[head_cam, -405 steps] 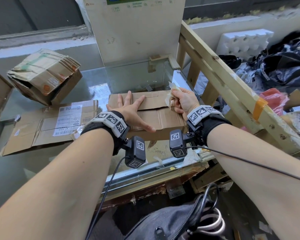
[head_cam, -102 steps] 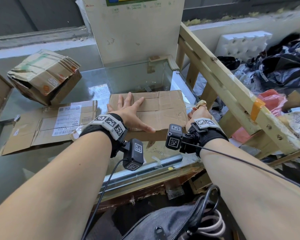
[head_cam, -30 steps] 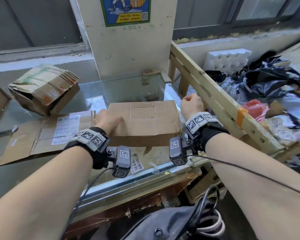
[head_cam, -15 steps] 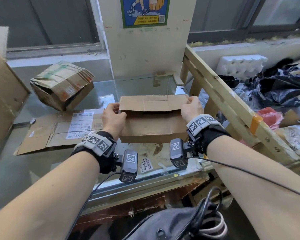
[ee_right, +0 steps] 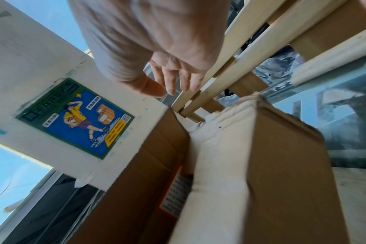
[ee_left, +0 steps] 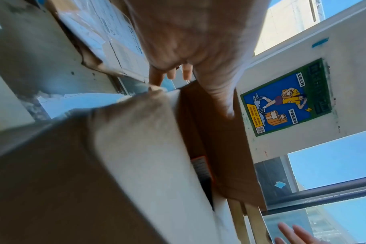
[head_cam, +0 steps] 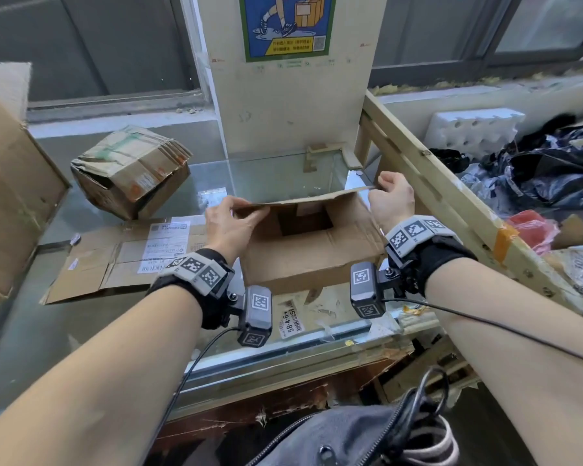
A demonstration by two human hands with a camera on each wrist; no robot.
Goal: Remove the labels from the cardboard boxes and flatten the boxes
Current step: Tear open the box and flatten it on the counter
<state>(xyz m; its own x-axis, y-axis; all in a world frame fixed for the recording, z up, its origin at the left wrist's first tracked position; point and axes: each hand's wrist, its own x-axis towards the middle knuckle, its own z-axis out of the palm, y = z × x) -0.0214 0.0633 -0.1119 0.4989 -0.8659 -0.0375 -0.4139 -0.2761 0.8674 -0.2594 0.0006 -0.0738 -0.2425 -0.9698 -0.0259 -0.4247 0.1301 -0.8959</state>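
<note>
With your left hand [head_cam: 228, 223] and right hand [head_cam: 391, 200] each pinching the box [head_cam: 312, 243] flap's corners, pull both evenly so it opens without tearing.

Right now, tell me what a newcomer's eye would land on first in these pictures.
First, the open cardboard box at the centre of the glass table, its far flap held up by the left hand and the right hand. Next, the blue poster on the pillar behind it. Then the flattened box bearing white labels to the left.
</note>
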